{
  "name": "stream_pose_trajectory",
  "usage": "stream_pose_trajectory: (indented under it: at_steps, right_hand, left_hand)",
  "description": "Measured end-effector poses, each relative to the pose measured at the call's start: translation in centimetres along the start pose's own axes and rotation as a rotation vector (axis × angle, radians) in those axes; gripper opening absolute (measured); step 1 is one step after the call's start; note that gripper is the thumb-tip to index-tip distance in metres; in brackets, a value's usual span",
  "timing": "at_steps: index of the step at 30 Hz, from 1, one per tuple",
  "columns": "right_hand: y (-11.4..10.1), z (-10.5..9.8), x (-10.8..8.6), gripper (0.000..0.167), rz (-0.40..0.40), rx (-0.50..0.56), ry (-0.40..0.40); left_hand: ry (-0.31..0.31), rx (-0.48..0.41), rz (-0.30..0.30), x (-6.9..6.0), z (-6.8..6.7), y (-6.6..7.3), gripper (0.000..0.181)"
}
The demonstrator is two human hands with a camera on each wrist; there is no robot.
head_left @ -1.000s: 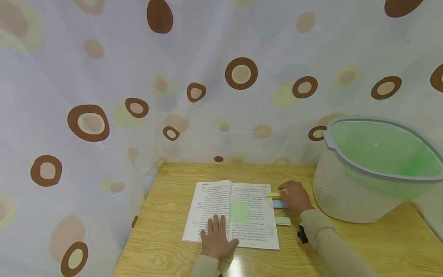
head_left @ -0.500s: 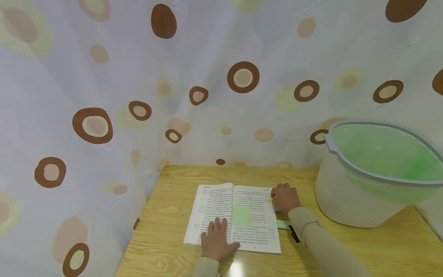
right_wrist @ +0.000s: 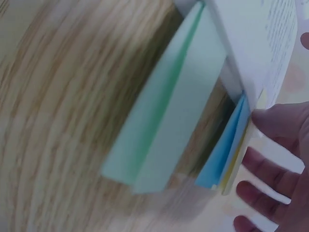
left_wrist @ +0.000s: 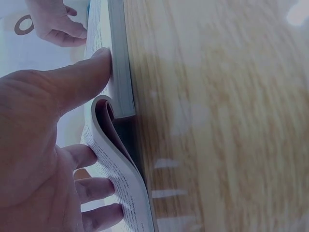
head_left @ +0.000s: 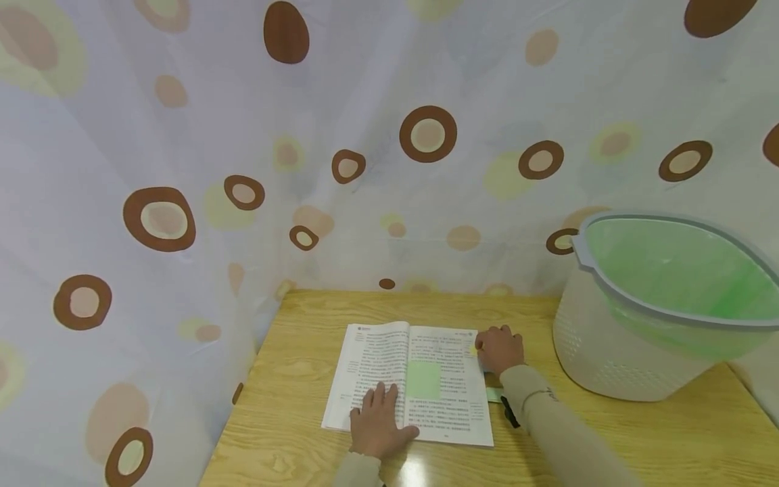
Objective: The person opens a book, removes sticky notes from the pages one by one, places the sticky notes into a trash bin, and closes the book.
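Basket (head_left: 608,341), grey-rimmed and green inside, stands beyond and to the right of the right hand (head_left: 502,350), apart from it. An open book (head_left: 377,355) lies near the table's middle, a green note (head_left: 422,380) beside its gutter. A green tab (right_wrist: 169,121) and a blue tab (right_wrist: 222,147) jut from the right edge, nearer the person than the yellow tab (right_wrist: 236,162), which the right thumb touches. The left hand (head_left: 376,425) rests on the lower pages, fingers apart. The table (head_left: 292,406) has pale wood grain and a bright glare spot; spotted sheeting (head_left: 353,74) hangs behind and at left. The basket's right side is cut off. Right-hand fingers mostly show apart, but whether they pinch the yellow tab I cannot tell.
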State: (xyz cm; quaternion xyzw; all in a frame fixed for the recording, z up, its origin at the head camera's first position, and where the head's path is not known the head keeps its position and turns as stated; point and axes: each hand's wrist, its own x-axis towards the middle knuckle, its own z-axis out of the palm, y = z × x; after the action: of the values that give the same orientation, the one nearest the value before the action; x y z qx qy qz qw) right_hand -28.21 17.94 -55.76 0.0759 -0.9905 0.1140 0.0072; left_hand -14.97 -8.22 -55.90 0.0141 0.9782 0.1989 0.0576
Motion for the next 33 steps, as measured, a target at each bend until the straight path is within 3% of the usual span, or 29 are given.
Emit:
stream_pose_trajectory:
  at_steps: [4, 9, 15, 27, 33]
  right_hand:
    - [-0.9, -0.6, 0.0, 0.017, 0.046, 0.002, -0.046]
    - [-1.4, -0.9, -0.1, 0.019, 0.069, -0.044, -0.059]
    - [-1.7, -1.0, -0.1, 0.021, 0.089, -0.083, -0.05]
    - [-1.5, -0.6, -0.1, 0.018, 0.087, -0.063, -0.02]
    - [-1.5, 0.4, 0.0, 0.019, 0.069, -0.062, 0.037]
  left_hand:
    - [0.003, -0.005, 0.007, -0.1, -0.4, 0.1, 0.089]
    - [-0.011, 0.008, 0.018, 0.1, 0.3, -0.1, 0.089]
    - [-0.001, 0.043, 0.01, 0.5, 1.0, -0.3, 0.088]
    - [-0.02, 0.039, 0.007, 0.2, 0.5, -0.3, 0.09]
    - [-0.022, 0.021, 0.0, 0.0, 0.7, -0.5, 0.091]
